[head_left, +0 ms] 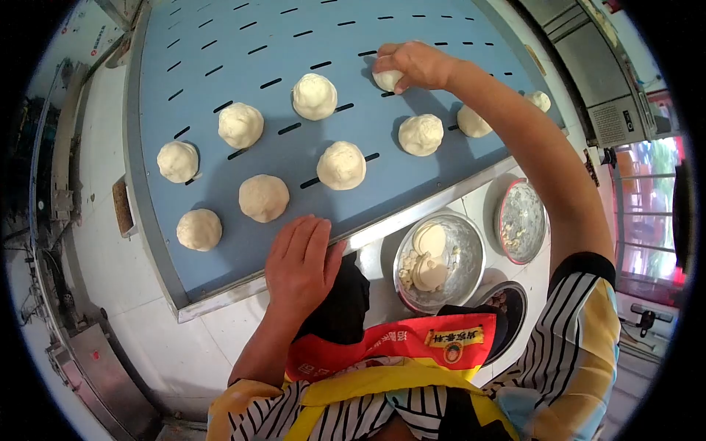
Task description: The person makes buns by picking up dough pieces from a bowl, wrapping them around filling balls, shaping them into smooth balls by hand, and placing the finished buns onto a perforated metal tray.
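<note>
My right hand (416, 65) reaches far across the slotted blue tray (243, 66), its fingers curled round a white dough bun (387, 79) that rests on the surface or just above it; I cannot tell which. My left hand (300, 259) lies on the tray's metal front edge with fingers stretched out, holding nothing. Closest to its fingertips is a round dough bun (264, 198). Several similar buns stand in two loose rows, among them one (315, 97) left of my right hand and another (421, 135) below it. My right forearm partly covers a bun (473, 122).
Below the tray stands a metal bowl (472, 273) with flat pale dough rounds (430, 257) and small bits. A red-rimmed bowl (523, 220) with floury residue is beside it. A dark-filled bowl (519, 323) is partly hidden by my apron (397, 345). A metal cabinet (599, 88) stands right.
</note>
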Tool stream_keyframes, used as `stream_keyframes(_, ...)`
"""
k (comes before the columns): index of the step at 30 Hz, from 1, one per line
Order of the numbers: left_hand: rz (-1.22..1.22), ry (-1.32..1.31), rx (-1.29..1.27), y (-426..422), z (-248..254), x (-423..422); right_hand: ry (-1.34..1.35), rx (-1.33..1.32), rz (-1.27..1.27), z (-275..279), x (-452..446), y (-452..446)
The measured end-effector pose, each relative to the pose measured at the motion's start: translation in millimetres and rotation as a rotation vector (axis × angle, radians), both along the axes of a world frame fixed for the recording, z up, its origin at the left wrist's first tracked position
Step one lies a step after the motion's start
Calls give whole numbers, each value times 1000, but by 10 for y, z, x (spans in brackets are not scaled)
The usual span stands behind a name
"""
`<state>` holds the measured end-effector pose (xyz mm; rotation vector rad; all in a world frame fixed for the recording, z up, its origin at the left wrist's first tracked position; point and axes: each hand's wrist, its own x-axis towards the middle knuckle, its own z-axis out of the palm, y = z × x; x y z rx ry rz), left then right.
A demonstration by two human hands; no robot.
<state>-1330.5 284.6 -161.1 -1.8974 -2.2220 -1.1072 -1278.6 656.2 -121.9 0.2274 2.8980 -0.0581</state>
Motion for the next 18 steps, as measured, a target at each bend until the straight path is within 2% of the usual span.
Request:
stream_keyframes(5,2,28,19,10,23,10,-10,67,10,18,37,-98)
stream_keyframes(8,3,25,31,-4,34,2,18,174,-164,227,76,-338)
stream_keyframes(11,18,30,33,-17,3,16,72,125,-442,300,-14,-356)
stream_keyframes(13,12,28,11,-9,16,19,10,104,-412,88,-75,-197)
stream_keyframes(18,23,10,-26,-30,14,31,-48,76,-381,-11,-118,-174)
